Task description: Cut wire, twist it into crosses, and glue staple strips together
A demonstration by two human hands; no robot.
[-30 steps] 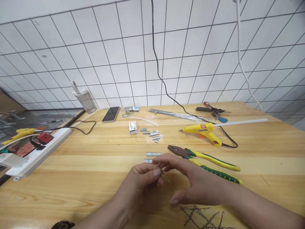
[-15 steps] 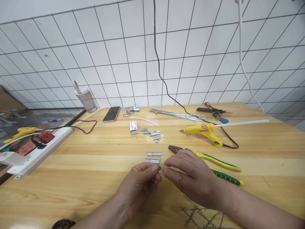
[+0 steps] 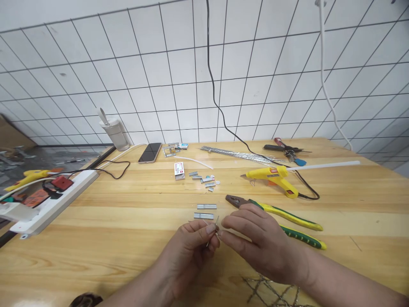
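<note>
Thin metal wire pieces (image 3: 217,221) are pinched between the thumb and fingers of my left hand (image 3: 188,245), with their ends poking out past the fingertips. My right hand (image 3: 255,241) is close on the right, its fingers stretched and apart. One of its fingertips is at the wires; whether it touches them I cannot tell. Just beyond my left hand lie two strips of staples, a nearer strip (image 3: 203,216) and a farther strip (image 3: 206,207). Pliers (image 3: 294,215) with yellow-green handles lie partly beneath my right hand.
A yellow glue gun (image 3: 271,174) rests at the right, behind the pliers. Farther back are a bundle of metal wires (image 3: 239,155), a small staple box (image 3: 179,171) and a phone (image 3: 150,153). A power strip (image 3: 54,207) runs along the left edge. A wire lattice (image 3: 271,292) lies at the front.
Both hands have shifted very slightly to the right. The wires in my left hand have turned, so more ends show above the fingertips.
</note>
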